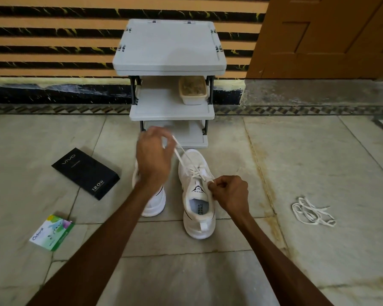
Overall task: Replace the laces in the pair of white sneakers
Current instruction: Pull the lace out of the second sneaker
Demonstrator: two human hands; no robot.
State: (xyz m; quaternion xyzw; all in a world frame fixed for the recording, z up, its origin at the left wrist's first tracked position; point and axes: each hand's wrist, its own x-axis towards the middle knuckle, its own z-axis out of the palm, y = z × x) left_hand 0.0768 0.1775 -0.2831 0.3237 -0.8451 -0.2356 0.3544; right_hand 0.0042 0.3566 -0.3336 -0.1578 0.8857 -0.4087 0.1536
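The raised left hand pinches one end of the lace, and the right hand pinches it beside the tongue of the white sneaker, which stands on the floor between both hands.

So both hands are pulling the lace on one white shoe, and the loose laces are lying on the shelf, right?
Not quite. The left hand and right hand do pull the lace on one white shoe, but the head view shows the loose laces lying on the floor, to that shoe's right, not on the shelf.
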